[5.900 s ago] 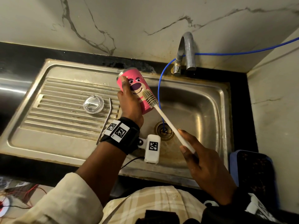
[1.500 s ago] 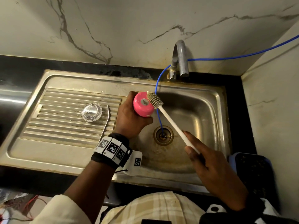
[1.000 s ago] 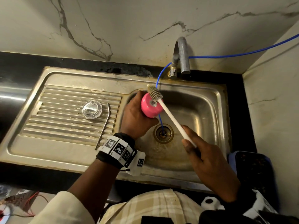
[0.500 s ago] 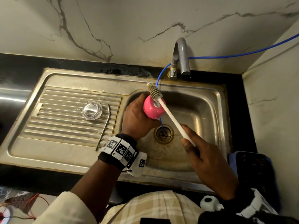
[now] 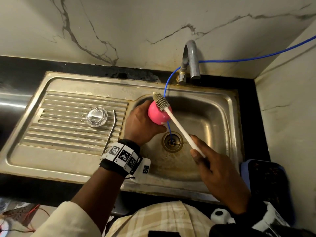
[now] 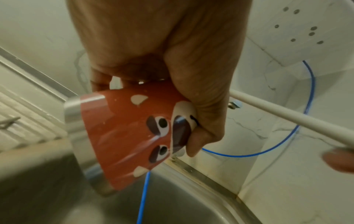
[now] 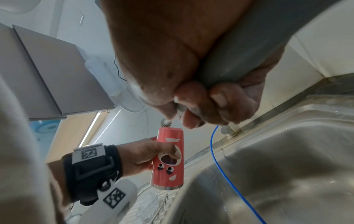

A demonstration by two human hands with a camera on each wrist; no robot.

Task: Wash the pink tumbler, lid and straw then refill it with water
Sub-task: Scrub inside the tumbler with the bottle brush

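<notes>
Steel drainboard [image 5: 51, 161] bearing clear lid [image 5: 96, 117], metal straw [image 5: 111, 129], beside pink tumbler [image 5: 158, 115]

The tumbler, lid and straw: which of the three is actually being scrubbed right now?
The pink tumbler. The left hand holds it upside down over the sink basin; the lid and straw lie untouched on the drainboard.

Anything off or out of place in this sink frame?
One oddity: a thin blue tube runs along the wall past the tap and down into the sink drain. Otherwise normal: lid and straw lie on the drainboard.
</notes>
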